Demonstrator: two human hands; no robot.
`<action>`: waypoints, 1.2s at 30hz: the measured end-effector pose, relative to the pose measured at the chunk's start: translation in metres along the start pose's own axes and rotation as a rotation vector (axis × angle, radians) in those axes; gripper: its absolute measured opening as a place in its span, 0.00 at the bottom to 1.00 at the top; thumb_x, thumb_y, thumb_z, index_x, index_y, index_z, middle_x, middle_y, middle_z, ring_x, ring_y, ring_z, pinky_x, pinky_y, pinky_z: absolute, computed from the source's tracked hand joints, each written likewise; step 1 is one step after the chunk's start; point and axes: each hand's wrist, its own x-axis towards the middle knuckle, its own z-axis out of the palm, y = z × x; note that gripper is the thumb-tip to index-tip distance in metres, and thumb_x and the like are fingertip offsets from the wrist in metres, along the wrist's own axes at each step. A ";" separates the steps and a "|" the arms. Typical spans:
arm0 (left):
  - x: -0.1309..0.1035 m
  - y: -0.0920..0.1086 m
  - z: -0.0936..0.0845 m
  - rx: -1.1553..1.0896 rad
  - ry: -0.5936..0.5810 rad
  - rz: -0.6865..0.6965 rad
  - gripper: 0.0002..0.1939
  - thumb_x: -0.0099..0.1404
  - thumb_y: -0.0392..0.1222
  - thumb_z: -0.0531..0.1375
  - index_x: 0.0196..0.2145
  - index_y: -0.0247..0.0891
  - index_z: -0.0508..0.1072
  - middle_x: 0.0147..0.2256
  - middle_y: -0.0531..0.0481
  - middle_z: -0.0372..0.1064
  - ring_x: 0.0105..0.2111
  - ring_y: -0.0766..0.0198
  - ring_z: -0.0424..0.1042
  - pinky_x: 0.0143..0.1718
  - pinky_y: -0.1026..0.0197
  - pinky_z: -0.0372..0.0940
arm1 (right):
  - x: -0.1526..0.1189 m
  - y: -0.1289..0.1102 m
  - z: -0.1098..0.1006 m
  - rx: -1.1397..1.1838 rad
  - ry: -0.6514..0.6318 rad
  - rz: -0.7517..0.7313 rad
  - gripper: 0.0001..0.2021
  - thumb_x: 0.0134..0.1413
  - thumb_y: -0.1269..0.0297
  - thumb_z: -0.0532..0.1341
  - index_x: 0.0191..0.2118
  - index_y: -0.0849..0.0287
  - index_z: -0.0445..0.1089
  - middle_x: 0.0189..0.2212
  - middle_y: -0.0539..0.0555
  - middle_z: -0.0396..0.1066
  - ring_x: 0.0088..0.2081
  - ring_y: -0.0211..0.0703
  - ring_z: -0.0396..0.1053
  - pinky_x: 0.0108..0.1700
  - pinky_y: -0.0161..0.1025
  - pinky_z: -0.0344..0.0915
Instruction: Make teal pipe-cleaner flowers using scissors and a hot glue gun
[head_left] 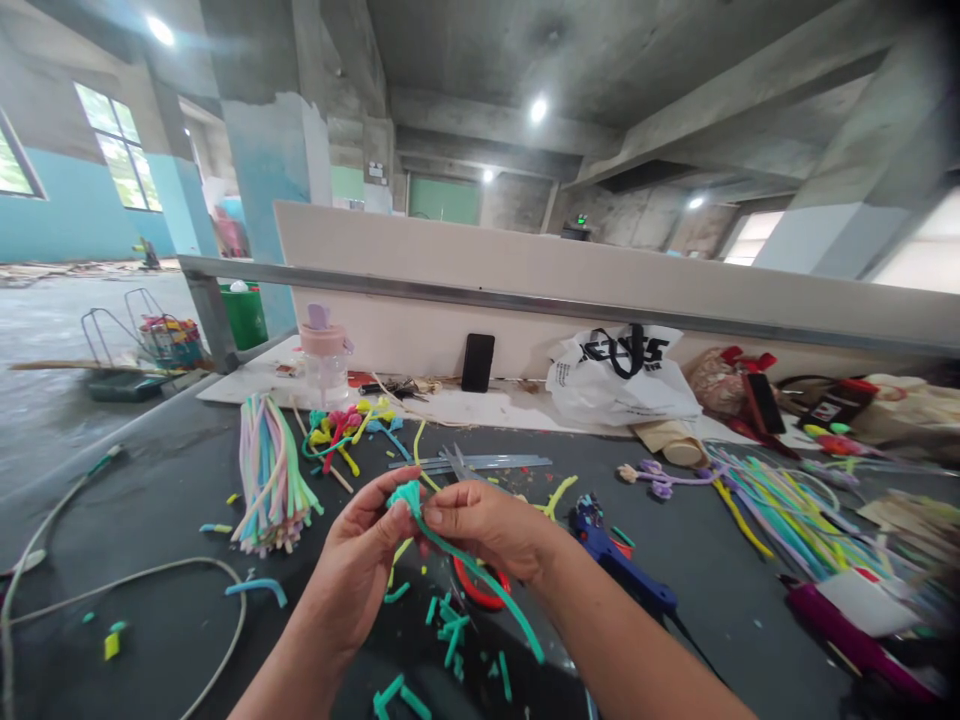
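Between my two hands is a green fuzzy stem (491, 582), bunched into a small tuft at its upper end, its long tail hanging down to the right. My left hand (367, 550) pinches the tuft between thumb and fingers. With its thumb and fingertips, my right hand (480, 520) grips the stem just beside the tuft. Below my hands lie cut green pieces (452, 628) and red-handled scissors (484, 590), partly hidden by my hands and the stem.
A bundle of pastel stems (274, 470) stands at the left. At the right are a blue glue gun (622, 565) and more loose stems (802, 510). A bottle (325, 365), a phone (478, 362) and a white bag (622, 375) line the back.
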 end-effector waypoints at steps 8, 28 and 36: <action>0.000 -0.002 0.000 0.027 0.038 0.014 0.16 0.50 0.37 0.68 0.39 0.37 0.75 0.30 0.51 0.74 0.31 0.69 0.69 0.34 0.68 0.64 | -0.003 -0.010 0.010 -0.238 0.153 -0.093 0.17 0.35 0.52 0.70 0.22 0.64 0.73 0.19 0.47 0.67 0.25 0.33 0.59 0.33 0.34 0.55; -0.001 -0.001 0.004 0.008 -0.002 0.064 0.28 0.49 0.36 0.68 0.49 0.44 0.70 0.40 0.51 0.72 0.38 0.68 0.68 0.42 0.69 0.63 | 0.001 -0.005 0.011 -0.004 0.220 -0.158 0.15 0.34 0.56 0.70 0.24 0.66 0.75 0.21 0.51 0.70 0.26 0.34 0.63 0.34 0.34 0.57; -0.002 0.002 0.004 -0.036 -0.022 0.030 0.23 0.52 0.37 0.67 0.47 0.43 0.73 0.40 0.51 0.74 0.29 0.73 0.70 0.35 0.71 0.66 | 0.002 0.000 0.003 0.133 0.053 -0.069 0.12 0.40 0.60 0.69 0.27 0.67 0.76 0.24 0.52 0.71 0.25 0.32 0.65 0.31 0.31 0.58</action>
